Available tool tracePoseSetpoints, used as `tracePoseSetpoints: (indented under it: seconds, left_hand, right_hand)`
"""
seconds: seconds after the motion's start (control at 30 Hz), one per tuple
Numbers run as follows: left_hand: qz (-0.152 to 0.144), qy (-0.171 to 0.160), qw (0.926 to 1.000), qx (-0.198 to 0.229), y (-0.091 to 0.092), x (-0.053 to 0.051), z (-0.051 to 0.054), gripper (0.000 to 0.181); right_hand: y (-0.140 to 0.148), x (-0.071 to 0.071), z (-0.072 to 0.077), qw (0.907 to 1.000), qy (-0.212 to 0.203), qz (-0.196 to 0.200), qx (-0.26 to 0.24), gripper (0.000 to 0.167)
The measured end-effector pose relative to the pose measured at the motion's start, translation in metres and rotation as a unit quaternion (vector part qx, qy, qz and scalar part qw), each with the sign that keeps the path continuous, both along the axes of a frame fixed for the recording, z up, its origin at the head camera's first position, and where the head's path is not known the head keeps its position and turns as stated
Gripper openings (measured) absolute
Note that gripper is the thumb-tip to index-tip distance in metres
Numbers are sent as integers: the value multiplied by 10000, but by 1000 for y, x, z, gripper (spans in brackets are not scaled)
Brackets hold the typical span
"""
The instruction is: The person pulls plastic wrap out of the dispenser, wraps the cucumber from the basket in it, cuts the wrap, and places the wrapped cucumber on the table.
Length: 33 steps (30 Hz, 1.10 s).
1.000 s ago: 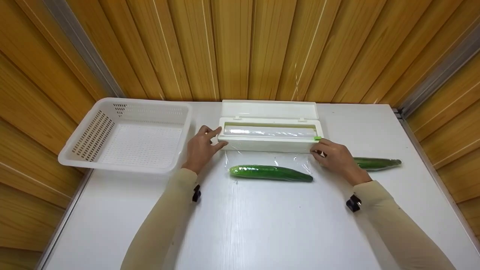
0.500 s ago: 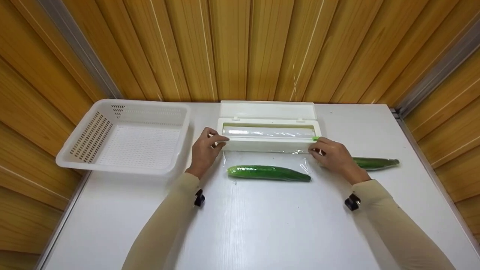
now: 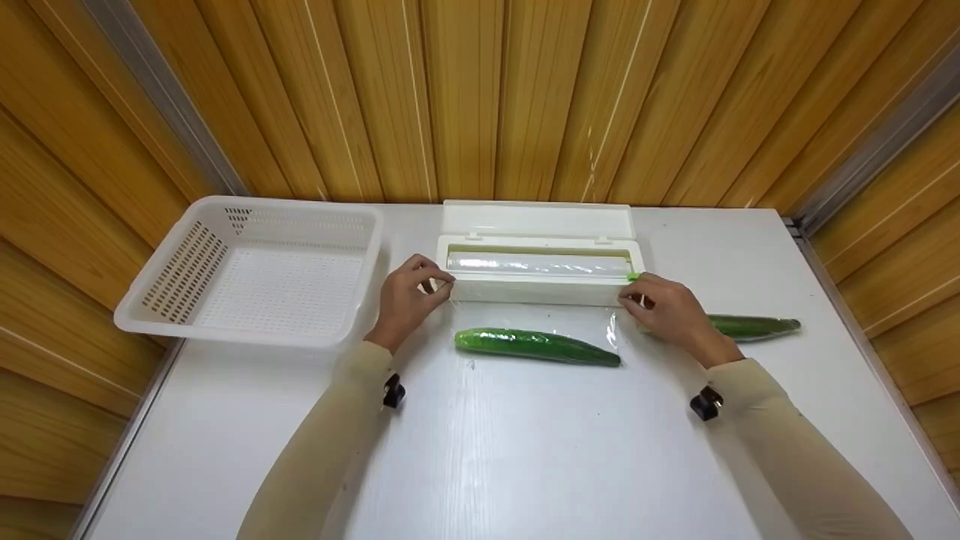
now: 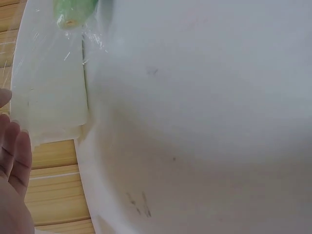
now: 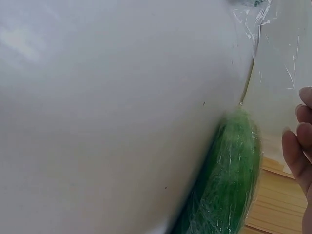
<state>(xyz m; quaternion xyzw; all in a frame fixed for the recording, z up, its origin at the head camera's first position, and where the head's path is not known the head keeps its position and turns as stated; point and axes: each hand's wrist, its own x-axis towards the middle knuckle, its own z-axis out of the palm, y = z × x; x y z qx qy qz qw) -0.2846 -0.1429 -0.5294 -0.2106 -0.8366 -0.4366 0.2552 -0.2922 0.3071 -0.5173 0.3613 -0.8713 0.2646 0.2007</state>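
A white cling film dispenser (image 3: pixel 536 292) stands at the back with its lid tipped back and a roll inside. Clear cling film (image 3: pixel 570 318) runs from its front over a green cucumber (image 3: pixel 536 346) lying crosswise before it. My left hand (image 3: pixel 405 300) pinches the film's edge between thumb and index finger at the dispenser's left front corner. At the right front corner, beside a green slider (image 3: pixel 634 277), my right hand (image 3: pixel 667 309) pinches the film with curled fingers. In the left wrist view the cucumber's pale tip (image 4: pixel 73 13) shows under wrinkled film.
A white perforated basket (image 3: pixel 251 339) stands at the back left. Another cucumber (image 3: pixel 756 327), wrapped in film, lies behind my right wrist; its shiny wrapping shows closely in the right wrist view. A wood-slat wall (image 3: pixel 465 97) rises beyond the white table (image 3: pixel 525 465).
My left hand has let go of the dispenser's left end and closed thumb and finger on the film by its front corner. The right hand stays nearly in place. The cucumber has tilted slightly.
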Motion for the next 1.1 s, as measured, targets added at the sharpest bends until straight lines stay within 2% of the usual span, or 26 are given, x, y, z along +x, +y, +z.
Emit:
tracePoseSetpoints:
  seconds: [0.13,0.43,0.63,0.93,1.1]
  left_hand:
    - [-103,-124,9999,23,0,1,2,7]
    - [-81,-471,9988,-119,1,7,7,6]
    - [-215,-449,9988,-47,-1,13,10,6]
    - [-414,-309,9986,-61,-7,20,8,7]
    - [-490,-355,9982,-6,-11,25,9,7]
  right_hand:
    - [0,-1,0,9999,-12,32,-133,20]
    - [0,5,5,9992,-205,6,-350,21]
    - [-1,12,10,9983,-302,20,-500,22]
    - [0,27,17,9951,-404,316,-848,26]
    - [2,35,22,9926,-619,445,-950,28]
